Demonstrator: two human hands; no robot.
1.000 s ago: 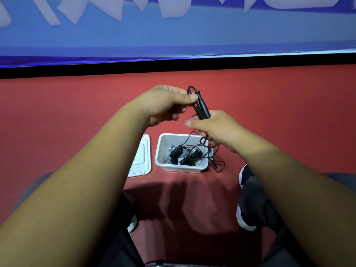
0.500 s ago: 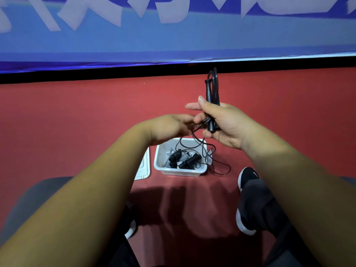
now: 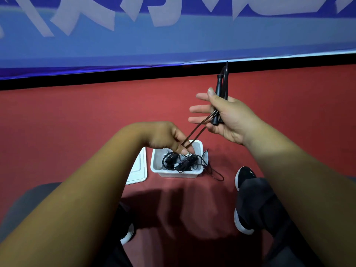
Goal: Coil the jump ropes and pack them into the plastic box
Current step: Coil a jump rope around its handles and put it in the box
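**Inspector:** Head view. Which containers are there, and where?

**Assistant:** One white plastic box [image 3: 177, 173] stands open on the red floor [image 3: 77, 116], ahead of the person's feet. Its white lid [image 3: 139, 170] lies flat just beside it on the left, partly hidden by the left forearm.

**Inspector:** Contents?

**Assistant:** Black packed ropes [image 3: 181, 163] with their handles, loosely bundled. The count cannot be told. One thin loop [image 3: 216, 175] trails over the right rim onto the floor.

**Inspector:** And the rope being worked?

**Assistant:** The held jump rope [image 3: 218, 85] is above and to the right of the box, clear of it. Its black handles stand upright in the right hand [image 3: 229, 118].

**Inspector:** State of that grip?

**Assistant:** Clamped on the handles. The thumb presses them against the palm, and the other fingers are spread straight out to the left.

**Inspector:** The left hand?

**Assistant:** The left hand [image 3: 165, 137] is lower, over the box's far rim. Its grip is pinched on two cord strands [image 3: 198, 130], which run taut up to the right hand.

**Inspector:** Surroundings?

**Assistant:** A black shoe [image 3: 244, 176] with a white sole is on the floor to the right of the box. A blue banner [image 3: 173, 45] runs along the far edge of the floor.
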